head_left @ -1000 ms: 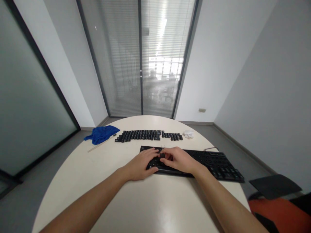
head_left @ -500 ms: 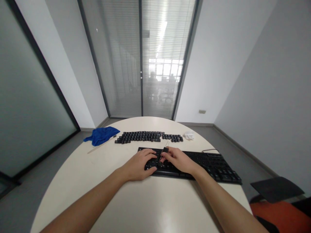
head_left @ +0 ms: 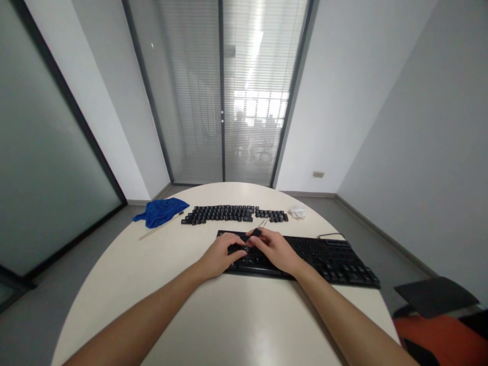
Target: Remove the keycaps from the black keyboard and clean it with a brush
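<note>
A small black key (head_left: 246, 248) sits between the two hands over the nine o'clock end of the keyboard (head_left: 316, 252). The change is in the left hand (head_left: 221, 253): half a second ago its fingers lay spread on the keyboard, and now they have drawn in, thumb and fingertips closing on what looks like that key, though its edges are partly hidden. The right hand (head_left: 276, 248) keeps its fingers pinched on the puller (head_left: 256, 232), which is tilted, with its thin wires up toward one o'clock and its lower end meeting the left fingertips. My reading is that the key has come free of its seat and is being taken off the puller by the left hand. Beyond the keyboard nothing has shifted: the larger group of loose keys (head_left: 223, 213) lies toward ten to eleven o'clock, the smaller group (head_left: 272, 215) toward eleven, so this key has not joined either. The tissue (head_left: 297, 212) is at twelve, the cable (head_left: 331, 235) at one. Farther off at ten lie the cloth (head_left: 162, 212) and, just on its near side, the stick (head_left: 160, 227); the chair (head_left: 434, 333) stands at four, past the table (head_left: 236, 325).
</note>
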`<state>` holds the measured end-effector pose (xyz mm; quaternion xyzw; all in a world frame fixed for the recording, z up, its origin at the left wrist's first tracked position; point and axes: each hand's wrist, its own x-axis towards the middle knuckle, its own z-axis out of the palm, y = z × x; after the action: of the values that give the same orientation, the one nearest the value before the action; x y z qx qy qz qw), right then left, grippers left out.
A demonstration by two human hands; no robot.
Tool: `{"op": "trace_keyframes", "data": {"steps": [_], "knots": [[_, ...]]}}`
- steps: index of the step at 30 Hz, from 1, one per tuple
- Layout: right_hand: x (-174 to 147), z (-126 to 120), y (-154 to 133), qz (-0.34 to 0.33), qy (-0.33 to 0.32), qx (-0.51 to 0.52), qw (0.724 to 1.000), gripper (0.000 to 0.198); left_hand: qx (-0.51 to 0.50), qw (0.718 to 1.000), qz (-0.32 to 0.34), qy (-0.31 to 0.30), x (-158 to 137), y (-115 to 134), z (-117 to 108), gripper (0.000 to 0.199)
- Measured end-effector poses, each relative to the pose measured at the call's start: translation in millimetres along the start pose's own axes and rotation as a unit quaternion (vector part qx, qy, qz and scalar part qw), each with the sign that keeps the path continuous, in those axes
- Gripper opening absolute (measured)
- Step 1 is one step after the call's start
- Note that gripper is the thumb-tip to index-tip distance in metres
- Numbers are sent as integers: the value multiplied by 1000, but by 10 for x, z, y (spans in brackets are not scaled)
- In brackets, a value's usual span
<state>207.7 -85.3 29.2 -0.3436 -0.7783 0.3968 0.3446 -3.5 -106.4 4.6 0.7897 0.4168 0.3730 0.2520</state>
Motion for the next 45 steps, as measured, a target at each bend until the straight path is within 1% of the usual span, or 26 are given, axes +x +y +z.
{"op": "trace_keyframes", "data": {"steps": [3, 6, 10, 14, 16, 18, 20, 24, 26, 29, 35, 39, 45], "knots": [[10, -6, 26, 2, 7, -3, 1000, 34, -23, 1000, -17, 6, -8, -10, -16, 14], [15, -10, 33, 2, 17, -33, 999, 35, -50, 998, -37, 12, -14, -1, -40, 16], [15, 3, 30, 8, 20, -72, 997, 34, -67, 997, -40, -3, -13, 37, -77, 14], [23, 36, 52, 20, 18, -43, 999, 36, -76, 996, -48, -9, -12, 52, -75, 12], [27, 49, 62, 26, 20, -18, 999, 35, -81, 995, -50, 3, -16, 38, -56, 18], [29, 55, 65, 33, 22, 1, 999, 34, -80, 996, -45, 14, -22, 22, -33, 29], [30, 53, 59, 37, 25, 8, 999, 32, -48, 998, -30, 23, -29, 19, -19, 33], [31, 35, 34, 35, 30, 2, 999, 31, 82, 996, 32, 28, -40, 72, -28, 21], [33, 27, 28, 37, 32, -2, 999, 31, 120, 990, 68, 19, -45, 109, -44, 19], [35, 24, 39, 42, 34, -13, 998, 33, 136, 986, 94, 10, -48, 138, -67, 19], [29, 32, 75, 48, 26, -51, 997, 34, 126, 987, 95, -16, -38, 91, -78, 17], [24, 36, 80, 45, 18, -65, 997, 36, 154, 978, 137, -30, -30, 75, -90, 19], [49, 45, 130, 66, 12, -61, 996, 34, 198, 964, 175, -31, -43, 139, -109, 19]]}}
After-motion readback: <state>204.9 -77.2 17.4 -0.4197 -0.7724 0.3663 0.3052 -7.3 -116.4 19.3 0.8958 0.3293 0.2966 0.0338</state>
